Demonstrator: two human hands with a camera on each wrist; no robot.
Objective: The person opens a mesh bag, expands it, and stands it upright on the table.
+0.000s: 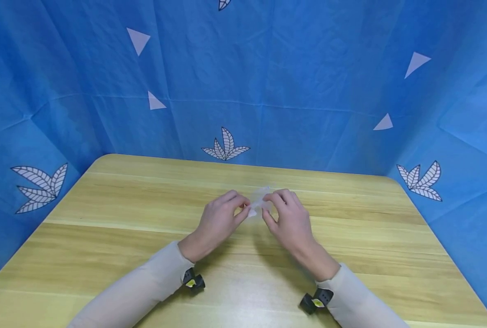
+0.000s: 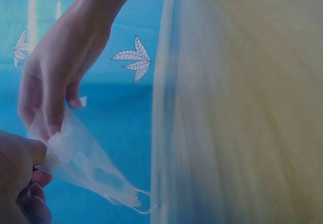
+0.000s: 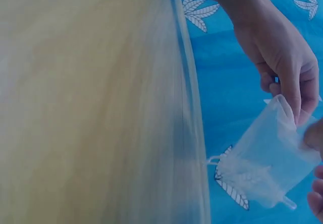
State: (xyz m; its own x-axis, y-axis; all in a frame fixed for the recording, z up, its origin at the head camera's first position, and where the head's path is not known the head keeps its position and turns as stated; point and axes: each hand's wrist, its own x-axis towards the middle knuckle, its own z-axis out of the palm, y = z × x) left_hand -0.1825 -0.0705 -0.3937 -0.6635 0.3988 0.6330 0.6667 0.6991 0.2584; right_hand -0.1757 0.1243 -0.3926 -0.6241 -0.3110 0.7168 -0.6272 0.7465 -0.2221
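Observation:
A small sheer white bag with thin string loops at its corners is held up between both hands over the middle of the table. My left hand pinches its near left edge between thumb and fingers. On the other side, the curled fingers and thumb of my right hand grip the bag too. In the right wrist view the bag hangs spread out below the left hand, two loops showing. Fingers of the right hand overlap the bag in the left wrist view.
Under the hands lies a wood-grain table with rounded far corners. Blue cloth printed with white leaves and triangles hangs behind it and along both sides. A dark wrist camera sits at each beige sleeve.

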